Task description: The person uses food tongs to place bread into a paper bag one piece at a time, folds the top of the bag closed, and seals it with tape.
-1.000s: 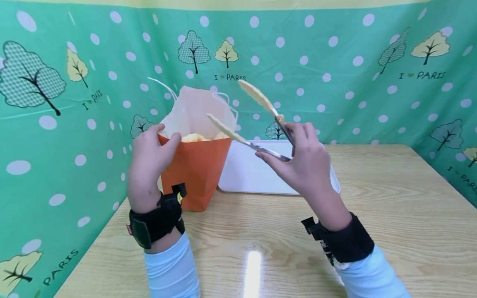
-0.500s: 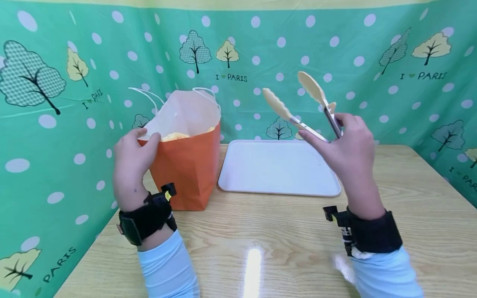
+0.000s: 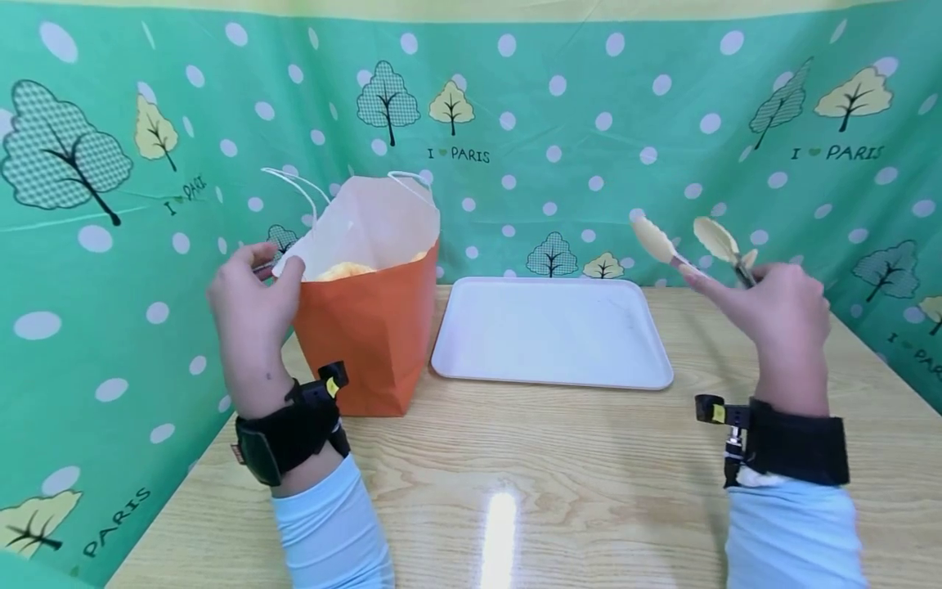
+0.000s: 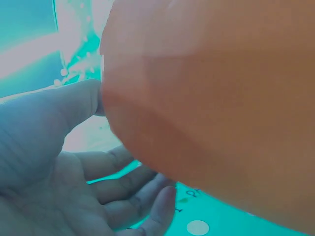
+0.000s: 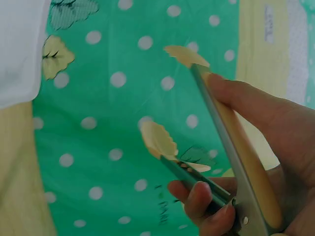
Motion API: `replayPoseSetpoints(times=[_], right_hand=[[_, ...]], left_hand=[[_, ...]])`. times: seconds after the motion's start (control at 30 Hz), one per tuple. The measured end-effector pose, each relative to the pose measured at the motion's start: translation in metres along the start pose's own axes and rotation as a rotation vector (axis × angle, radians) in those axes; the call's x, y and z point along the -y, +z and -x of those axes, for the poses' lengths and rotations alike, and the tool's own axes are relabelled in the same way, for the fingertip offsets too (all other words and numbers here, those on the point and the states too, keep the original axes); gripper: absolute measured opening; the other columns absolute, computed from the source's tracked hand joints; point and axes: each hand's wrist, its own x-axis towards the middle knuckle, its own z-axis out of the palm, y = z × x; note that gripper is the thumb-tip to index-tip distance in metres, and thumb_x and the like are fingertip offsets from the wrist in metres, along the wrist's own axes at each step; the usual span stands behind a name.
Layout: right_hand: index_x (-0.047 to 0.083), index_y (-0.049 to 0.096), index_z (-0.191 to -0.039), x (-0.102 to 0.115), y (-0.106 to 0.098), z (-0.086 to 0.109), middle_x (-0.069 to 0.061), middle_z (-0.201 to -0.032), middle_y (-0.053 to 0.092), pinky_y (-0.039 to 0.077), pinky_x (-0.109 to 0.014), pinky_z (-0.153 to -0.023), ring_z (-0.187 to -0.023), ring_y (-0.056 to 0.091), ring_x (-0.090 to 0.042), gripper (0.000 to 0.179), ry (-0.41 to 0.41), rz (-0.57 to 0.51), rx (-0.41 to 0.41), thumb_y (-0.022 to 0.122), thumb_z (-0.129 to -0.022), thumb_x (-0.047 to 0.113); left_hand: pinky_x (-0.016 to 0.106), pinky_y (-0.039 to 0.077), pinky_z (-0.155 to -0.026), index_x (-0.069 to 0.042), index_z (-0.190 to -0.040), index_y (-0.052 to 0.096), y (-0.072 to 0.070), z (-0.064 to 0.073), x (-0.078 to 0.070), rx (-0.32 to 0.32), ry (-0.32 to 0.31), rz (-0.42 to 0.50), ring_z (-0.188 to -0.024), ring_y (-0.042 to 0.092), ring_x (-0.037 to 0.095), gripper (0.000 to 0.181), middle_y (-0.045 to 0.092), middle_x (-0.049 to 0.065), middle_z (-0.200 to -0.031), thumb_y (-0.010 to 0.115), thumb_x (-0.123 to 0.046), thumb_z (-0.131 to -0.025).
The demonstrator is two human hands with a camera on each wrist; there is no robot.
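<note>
An orange paper bag (image 3: 361, 335) with a white inside and white string handles stands upright at the left of the table, pale yellowish food (image 3: 344, 271) showing at its mouth. My left hand (image 3: 253, 319) pinches the bag's left rim between thumb and fingers; the left wrist view has the thumb right at the bag's edge. Off to the right, above the table, my right hand (image 3: 783, 315) grips a pair of kitchen tongs (image 5: 231, 147) with metal arms and cream scalloped heads. The tongs' heads are spread apart with nothing between them, pointing up and left.
A white rectangular tray (image 3: 552, 331) lies on the wooden table (image 3: 589, 458), right of the bag, with nothing on it. Green dotted fabric (image 3: 559, 123) with printed trees hangs behind the table and along its left side.
My right hand has moved right, away from the bag, carrying the tongs, whose heads are now lower. The left hand has shifted slightly left, drawing the bag's rim with it.
</note>
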Motion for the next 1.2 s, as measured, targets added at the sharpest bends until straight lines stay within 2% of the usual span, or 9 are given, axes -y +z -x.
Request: replayPoseSetpoints(times=[0.13,0.27,0.33,0.4,0.57,0.67,0.8,1.0,1.2], right_hand=[[-0.004,0.044,-0.081,-0.022,0.012,-0.011,-0.017,-0.078,0.039,0.039,-0.041,-0.052,-0.075,0.044,-0.035,0.095,0.050,0.056,0.129,0.047,-0.057,0.087],[-0.017,0.044,-0.108,-0.044,0.030,-0.022,-0.027,-0.097,0.042,0.043,-0.045,-0.062,-0.085,0.045,-0.040,0.112,0.099,0.064,0.256,0.054,-0.059,0.083],[-0.017,0.045,-0.111,-0.053,0.039,-0.027,-0.027,-0.098,0.046,0.044,-0.045,-0.063,-0.085,0.046,-0.040,0.109,0.126,0.072,0.302,0.057,-0.061,0.079],[-0.015,0.048,-0.108,-0.058,0.048,-0.030,-0.024,-0.090,0.050,0.044,-0.042,-0.060,-0.079,0.050,-0.037,0.102,0.159,0.070,0.345,0.060,-0.062,0.076],[-0.022,0.039,-0.120,-0.061,0.063,-0.032,-0.027,-0.094,0.047,0.049,-0.043,-0.064,-0.080,0.050,-0.037,0.107,0.194,0.047,0.421,0.059,-0.069,0.070],[-0.025,0.030,-0.127,-0.061,0.071,-0.033,-0.031,-0.102,0.042,0.049,-0.046,-0.071,-0.086,0.046,-0.039,0.110,0.177,0.040,0.433,0.056,-0.074,0.068],[-0.024,0.035,-0.124,-0.063,0.084,-0.032,-0.025,-0.094,0.041,0.047,-0.039,-0.062,-0.080,0.048,-0.035,0.105,0.193,0.007,0.418,0.055,-0.075,0.067],[-0.024,0.036,-0.122,-0.066,0.089,-0.029,-0.027,-0.096,0.043,0.045,-0.039,-0.060,-0.082,0.046,-0.036,0.101,0.236,-0.002,0.353,0.056,-0.076,0.065],[-0.027,0.036,-0.119,-0.070,0.089,-0.026,-0.033,-0.098,0.042,0.043,-0.044,-0.064,-0.085,0.042,-0.040,0.103,0.209,0.055,0.271,0.058,-0.075,0.064]], left_hand=[[0.043,0.047,-0.099,-0.011,-0.135,0.050,-0.001,0.002,-0.003,-0.038,0.022,0.015,-0.121,0.051,0.021,0.052,0.053,0.008,-0.138,0.048,-0.037,-0.090],[0.046,0.049,-0.096,-0.010,-0.135,0.050,0.000,0.003,-0.002,-0.013,0.033,-0.010,-0.120,0.050,0.025,0.052,0.053,0.011,-0.136,0.052,-0.036,-0.089],[0.046,0.049,-0.096,-0.010,-0.135,0.050,0.001,0.002,-0.001,-0.003,0.034,-0.014,-0.120,0.048,0.027,0.052,0.053,0.012,-0.137,0.051,-0.036,-0.090],[0.044,0.049,-0.095,-0.011,-0.134,0.052,0.001,0.002,-0.001,-0.011,0.033,-0.010,-0.119,0.048,0.026,0.049,0.053,0.011,-0.136,0.050,-0.034,-0.090],[0.041,0.048,-0.093,-0.011,-0.129,0.057,-0.001,0.003,-0.004,-0.067,0.034,0.001,-0.117,0.052,0.021,0.045,0.057,0.007,-0.133,0.045,-0.032,-0.091],[0.042,0.048,-0.095,-0.011,-0.128,0.057,-0.002,0.004,-0.005,-0.081,0.041,0.002,-0.116,0.053,0.021,0.044,0.058,0.007,-0.132,0.046,-0.031,-0.090],[0.042,0.048,-0.094,-0.011,-0.128,0.057,-0.002,0.004,-0.005,-0.080,0.037,-0.002,-0.116,0.052,0.021,0.045,0.058,0.007,-0.132,0.046,-0.032,-0.090],[0.042,0.050,-0.093,-0.011,-0.130,0.056,-0.002,0.003,-0.004,-0.072,0.020,-0.008,-0.118,0.052,0.021,0.046,0.057,0.007,-0.134,0.047,-0.034,-0.091],[0.040,0.049,-0.095,-0.012,-0.129,0.057,0.000,0.002,-0.004,-0.091,0.014,0.012,-0.118,0.052,0.019,0.045,0.058,0.007,-0.133,0.046,-0.035,-0.091]])
